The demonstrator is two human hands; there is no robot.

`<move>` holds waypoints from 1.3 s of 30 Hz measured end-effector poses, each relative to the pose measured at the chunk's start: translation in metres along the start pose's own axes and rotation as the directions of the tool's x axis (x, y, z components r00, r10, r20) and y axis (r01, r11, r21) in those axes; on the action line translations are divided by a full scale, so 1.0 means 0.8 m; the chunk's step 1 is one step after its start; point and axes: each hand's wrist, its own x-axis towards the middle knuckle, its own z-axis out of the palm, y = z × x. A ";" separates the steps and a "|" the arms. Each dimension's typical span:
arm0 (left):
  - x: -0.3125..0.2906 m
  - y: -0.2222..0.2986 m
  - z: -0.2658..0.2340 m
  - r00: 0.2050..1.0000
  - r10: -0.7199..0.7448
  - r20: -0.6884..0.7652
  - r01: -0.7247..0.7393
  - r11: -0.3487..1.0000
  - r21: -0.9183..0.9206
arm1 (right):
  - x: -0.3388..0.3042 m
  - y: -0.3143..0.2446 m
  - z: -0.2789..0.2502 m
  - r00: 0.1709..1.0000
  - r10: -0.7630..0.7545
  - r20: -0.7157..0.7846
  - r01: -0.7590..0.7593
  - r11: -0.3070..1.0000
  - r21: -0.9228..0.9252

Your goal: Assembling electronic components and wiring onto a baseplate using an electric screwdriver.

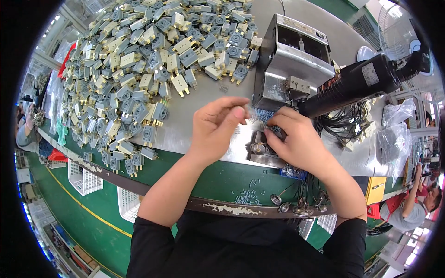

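Note:
My left hand (215, 126) hovers above the steel tabletop, fingers curled and thumb drawn toward the index finger. Whatever is between those fingertips, if anything, is too small to make out. Over a small metal fixture (262, 151) with a round part on it, my right hand (299, 139) pinches a small dark part (277, 130), mostly hidden by the fingers. Just beyond both hands lie small blue-grey screws (265, 115) in a heap. A large pile of grey and cream plug parts (153, 60) with brass prongs spreads across the left of the table.
Behind the fixture stands a metal machine (299, 58). A black cylindrical tool (359, 83) slants in from the right, above black cables (345, 123). Loose screws (248, 197) and round metal parts (303, 207) lie along the front edge. Another person (410, 211) works at far right.

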 end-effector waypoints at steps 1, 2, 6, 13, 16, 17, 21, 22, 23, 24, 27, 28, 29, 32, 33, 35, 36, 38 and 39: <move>0.001 -0.003 -0.006 1.000 -0.004 -0.001 0.004 1.000 -0.001 | 0.001 -0.001 0.000 1.000 0.002 0.003 -0.002 1.000 0.001; 0.001 -0.008 -0.013 0.999 -0.052 0.006 0.053 0.993 -0.105 | 0.001 -0.002 0.000 1.000 0.022 0.015 -0.022 1.000 -0.004; 0.006 -0.007 -0.020 0.984 -0.180 0.010 0.179 0.967 -0.181 | -0.001 -0.004 0.000 0.999 -0.024 -0.029 0.026 0.997 0.069; -0.002 0.007 0.001 0.970 -0.228 0.081 0.239 0.957 -0.163 | -0.007 0.000 0.002 0.945 -0.245 -0.218 0.263 0.963 0.057; -0.005 0.007 0.003 0.964 -0.226 0.141 0.249 0.952 -0.177 | -0.006 0.001 0.003 0.936 -0.273 -0.222 0.289 0.956 0.041; -0.005 0.007 0.004 0.961 -0.231 0.151 0.259 0.944 -0.206 | -0.005 0.001 0.003 0.941 -0.274 -0.200 0.286 0.958 0.029; -0.006 0.012 0.005 0.974 -0.188 0.127 0.206 0.968 -0.147 | -0.005 0.002 0.002 0.953 -0.253 -0.166 0.260 0.965 0.024; -0.007 0.012 0.006 0.974 -0.187 0.128 0.205 0.968 -0.147 | -0.005 0.002 0.002 0.953 -0.253 -0.167 0.260 0.965 0.023; -0.007 0.012 0.006 0.980 -0.161 0.113 0.176 0.974 -0.142 | -0.006 0.003 0.002 0.956 -0.244 -0.160 0.251 0.968 0.024; -0.008 0.012 0.007 0.986 -0.134 0.097 0.146 0.980 -0.137 | -0.006 0.002 0.002 0.959 -0.237 -0.152 0.244 0.969 0.026; -0.009 0.009 0.007 0.990 -0.095 0.105 0.112 0.979 -0.169 | -0.006 0.002 0.000 0.964 -0.230 -0.137 0.237 0.971 0.037; -0.008 0.009 0.008 0.990 -0.093 0.106 0.110 0.979 -0.169 | -0.006 0.002 0.000 0.963 -0.231 -0.139 0.237 0.971 0.035; -0.008 0.009 0.008 0.988 -0.125 0.095 0.140 0.974 -0.180 | -0.006 0.002 0.000 0.964 -0.228 -0.137 0.234 0.972 0.033; -0.006 0.006 0.007 0.980 -0.175 0.092 0.190 0.960 -0.205 | -0.007 0.004 0.003 0.967 -0.220 -0.127 0.225 0.974 0.025; -0.006 0.006 0.007 0.977 -0.193 0.095 0.210 0.953 -0.218 | -0.008 0.003 0.002 0.969 -0.217 -0.118 0.221 0.975 0.022; -0.005 0.008 0.008 0.973 -0.208 0.099 0.225 0.949 -0.222 | -0.009 0.001 0.000 0.968 -0.228 -0.108 0.229 0.973 -0.005; -0.004 0.007 0.007 0.969 -0.225 0.103 0.243 0.943 -0.228 | -0.010 0.001 0.001 0.967 -0.235 -0.096 0.233 0.972 -0.032; -0.004 0.006 0.007 0.966 -0.238 0.100 0.254 0.943 -0.214 | -0.010 0.001 0.001 0.967 -0.237 -0.091 0.234 0.971 -0.043; -0.004 0.006 0.006 0.963 -0.250 0.097 0.265 0.944 -0.199 | -0.010 0.002 0.000 0.967 -0.239 -0.086 0.235 0.970 -0.055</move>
